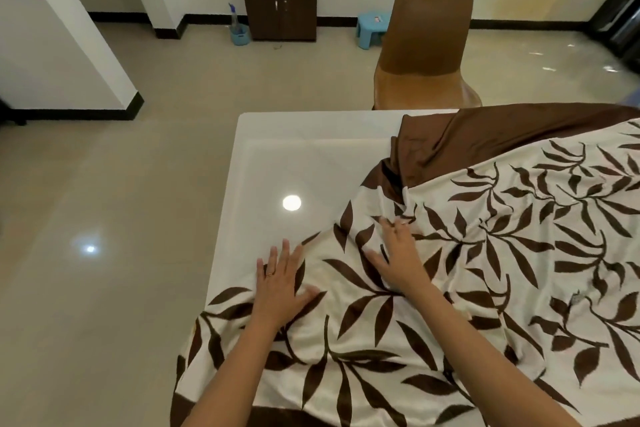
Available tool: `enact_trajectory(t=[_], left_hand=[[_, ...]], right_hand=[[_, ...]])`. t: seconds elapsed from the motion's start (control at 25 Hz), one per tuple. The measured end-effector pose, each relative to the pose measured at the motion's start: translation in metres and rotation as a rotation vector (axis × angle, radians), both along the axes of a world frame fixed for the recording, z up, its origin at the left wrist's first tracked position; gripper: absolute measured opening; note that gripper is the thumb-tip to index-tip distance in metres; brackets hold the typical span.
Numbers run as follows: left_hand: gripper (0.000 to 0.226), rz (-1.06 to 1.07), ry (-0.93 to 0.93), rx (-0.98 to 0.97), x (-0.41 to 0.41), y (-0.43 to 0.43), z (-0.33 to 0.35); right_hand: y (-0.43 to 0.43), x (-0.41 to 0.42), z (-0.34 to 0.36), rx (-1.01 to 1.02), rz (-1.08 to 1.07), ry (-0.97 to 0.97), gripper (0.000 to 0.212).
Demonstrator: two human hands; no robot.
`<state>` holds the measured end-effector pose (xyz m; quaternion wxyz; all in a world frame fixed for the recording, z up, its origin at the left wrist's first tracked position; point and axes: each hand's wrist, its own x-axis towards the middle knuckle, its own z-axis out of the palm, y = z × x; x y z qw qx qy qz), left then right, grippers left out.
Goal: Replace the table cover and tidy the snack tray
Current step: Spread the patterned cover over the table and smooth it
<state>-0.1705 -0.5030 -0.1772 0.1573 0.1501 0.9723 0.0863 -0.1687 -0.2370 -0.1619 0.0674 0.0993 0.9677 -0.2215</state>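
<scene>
A cream table cover (485, 253) with brown leaf print and a brown border lies rumpled over the right and near part of the glossy white table (294, 156). Its far left corner is folded back, leaving the table's far left area bare. My left hand (282, 284) rests flat with fingers spread on the cover's left edge, a ring on one finger. My right hand (398, 250) presses on the cloth near a bunched fold, fingers partly curled into the fabric. No snack tray is in view.
A brown chair (426, 48) stands at the table's far side. Against the far wall are a dark cabinet (280, 9), a blue stool (373, 28) and a blue basket with a spray bottle (239, 31). Tiled floor lies to the left.
</scene>
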Motion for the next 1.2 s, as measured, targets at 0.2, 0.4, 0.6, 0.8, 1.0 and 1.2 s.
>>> enact_trajectory(t=[0.2, 0.4, 0.6, 0.8, 1.0, 1.2], left_hand=[[0.091, 0.162, 0.078, 0.055, -0.002, -0.029, -0.020], [0.092, 0.223, 0.123, 0.174, -0.017, -0.048, -0.015], [0.080, 0.177, 0.018, 0.470, -0.039, 0.008, -0.003], [0.074, -0.063, -0.227, 0.507, -0.053, 0.058, 0.012], [0.042, -0.389, -0.035, 0.465, -0.034, 0.071, 0.006], [0.061, -0.449, -0.111, 0.412, -0.007, 0.079, -0.006]], right_hand=[[0.028, -0.040, -0.017, 0.123, -0.195, -0.134, 0.081], [0.049, -0.017, -0.011, 0.117, -0.501, -0.052, 0.057], [0.029, -0.001, 0.016, -0.278, -0.703, 0.392, 0.035], [0.068, 0.050, 0.042, -0.339, -1.245, 0.573, 0.031], [0.058, 0.056, 0.041, 0.193, -1.272, 0.185, 0.040], [0.026, 0.004, 0.035, 0.229, -0.770, -0.224, 0.079]])
